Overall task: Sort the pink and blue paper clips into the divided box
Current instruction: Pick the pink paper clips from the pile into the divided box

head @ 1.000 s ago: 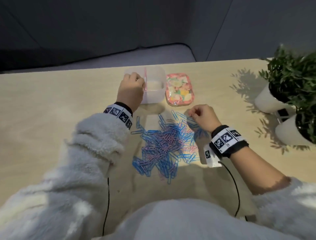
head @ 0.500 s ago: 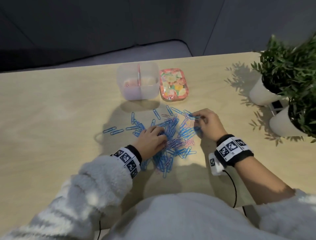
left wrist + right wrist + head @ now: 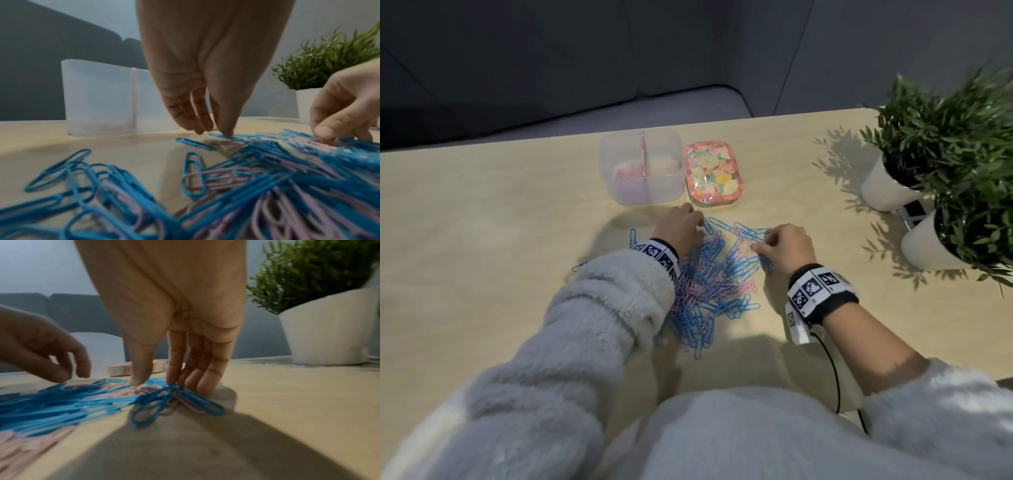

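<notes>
A: Paper clips [image 3: 709,277] status? Blue and pink, still one mixed pile mid-table, mostly blue. A few strays at 9 o'clock of the pile.

B: Confirmed. Divided box [image 3: 642,171] sits at 12 o'clock of the pile, clear plastic, pink divider down the middle. Left compartment has some pink clips in it. Right compartment: can't tell the contents.

A: Left hand [image 3: 681,228]?

B: At the far-left edge of the pile, between pile and box. From the left wrist view the thumb tip [image 3: 227,136] presses down on a single blue clip [image 3: 225,136] lying flat on the table; the other fingers hang just above, loosely bent. Nothing lifted, nothing pinched.

A: Right hand [image 3: 786,248]?

B: At 2 o'clock of the pile. Right wrist view shows fingers [image 3: 205,374] curled down around a small bunch of blue clips [image 3: 176,400] with a pink one in it, thumb down on the pile beside them. So gripping that bunch, against the table [image 3: 482,240].

A: Anything else on the surface?

B: Floral-print lid [image 3: 710,178] touching or just beside the box at its 3 o'clock. Two potted plants [image 3: 945,137] in white pots at the right edge, well apart from the pile. Both wrists carry marker bands; a black cable runs off the right one.
</notes>
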Demonstrator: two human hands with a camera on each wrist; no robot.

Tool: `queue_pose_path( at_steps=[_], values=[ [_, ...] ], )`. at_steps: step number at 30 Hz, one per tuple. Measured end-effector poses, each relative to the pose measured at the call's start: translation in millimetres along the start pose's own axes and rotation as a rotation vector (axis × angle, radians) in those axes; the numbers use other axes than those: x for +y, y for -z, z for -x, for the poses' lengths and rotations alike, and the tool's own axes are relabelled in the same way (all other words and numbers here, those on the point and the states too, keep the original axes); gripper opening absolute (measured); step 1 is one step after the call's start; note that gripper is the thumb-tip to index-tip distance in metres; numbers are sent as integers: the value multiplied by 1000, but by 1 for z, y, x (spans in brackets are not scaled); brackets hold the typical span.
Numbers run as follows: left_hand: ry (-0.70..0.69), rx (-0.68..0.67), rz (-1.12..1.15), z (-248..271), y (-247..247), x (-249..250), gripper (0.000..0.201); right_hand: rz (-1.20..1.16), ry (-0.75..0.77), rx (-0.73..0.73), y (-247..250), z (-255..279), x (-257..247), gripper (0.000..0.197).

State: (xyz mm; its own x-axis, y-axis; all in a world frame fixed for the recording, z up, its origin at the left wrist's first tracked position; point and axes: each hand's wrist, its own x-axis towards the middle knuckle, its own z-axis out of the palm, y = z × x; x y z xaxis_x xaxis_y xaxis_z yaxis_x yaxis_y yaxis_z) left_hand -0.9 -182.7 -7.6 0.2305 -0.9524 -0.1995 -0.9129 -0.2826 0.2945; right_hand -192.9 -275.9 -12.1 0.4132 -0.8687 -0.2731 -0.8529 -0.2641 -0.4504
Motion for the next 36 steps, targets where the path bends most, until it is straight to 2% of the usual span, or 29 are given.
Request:
queue_pose_path(
  at_steps=[3, 8, 12, 15, 18, 20, 22, 24, 27, 29, 31, 33, 36],
  values=[
    [-31, -22, -83, -3, -6, 0, 22, -15, 35, -39, -9, 2, -12, 33],
    [0, -15, -41, 2, -14, -4, 18, -100, 62, -36, -18, 4, -21, 26],
    [186, 58, 261, 2, -12, -6, 15, -89, 10, -47, -19, 5, -18, 17],
    [258, -9, 538, 0, -8, -1, 21, -46, 23, -34, -22, 7, -12, 14],
    [311, -94, 721, -4, -5, 11, 22, 32, 113, -5, -21, 9, -11, 12],
    [320, -116, 683, -8, -5, 18, 18, 116, 195, 9, -21, 10, -11, 14],
    [297, -123, 532, -9, -7, 23, 30, 224, 249, -11, -19, 9, -10, 17],
    [262, -114, 393, -9, -11, 28, 31, 226, 263, -10, -16, 8, -9, 19],
    [243, -113, 301, -8, -14, 29, 21, -66, 131, 51, -11, 2, 0, 16],
    [256, -113, 324, -7, -13, 26, 18, -353, -1, 85, -10, -4, 6, 10],
    [276, -84, 373, -4, -11, 20, 14, -674, -142, 67, -10, -9, 9, 15],
    [291, -41, 422, 0, -9, 12, 14, -956, -295, 15, -8, -13, 5, 23],
    [283, -34, 440, 5, -8, 1, 16, -1207, -438, -151, 4, -16, -4, 28]
  ],
)
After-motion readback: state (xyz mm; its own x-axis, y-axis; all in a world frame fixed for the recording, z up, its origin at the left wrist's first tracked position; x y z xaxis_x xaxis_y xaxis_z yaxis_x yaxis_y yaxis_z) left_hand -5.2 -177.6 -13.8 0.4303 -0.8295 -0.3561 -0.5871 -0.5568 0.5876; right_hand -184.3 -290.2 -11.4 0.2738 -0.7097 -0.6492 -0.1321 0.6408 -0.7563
